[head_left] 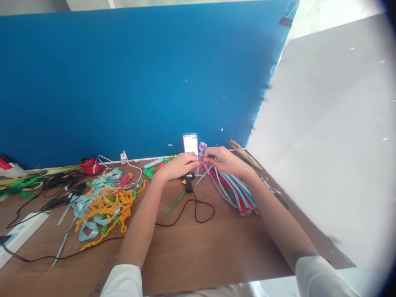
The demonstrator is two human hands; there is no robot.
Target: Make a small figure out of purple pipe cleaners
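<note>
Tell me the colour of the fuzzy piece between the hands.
The fuzzy piece is light purple, showing best in the head view.

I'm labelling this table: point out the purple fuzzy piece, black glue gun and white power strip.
Purple fuzzy piece (202, 149), head view: its ruffled top.
Black glue gun (189, 185), head view: handle.
White power strip (22, 233), head view: casing.

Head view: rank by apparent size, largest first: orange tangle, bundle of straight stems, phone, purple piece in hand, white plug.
1. Orange tangle
2. Bundle of straight stems
3. Phone and purple piece: close in size, both partly covered, so unranked
4. White plug
</note>
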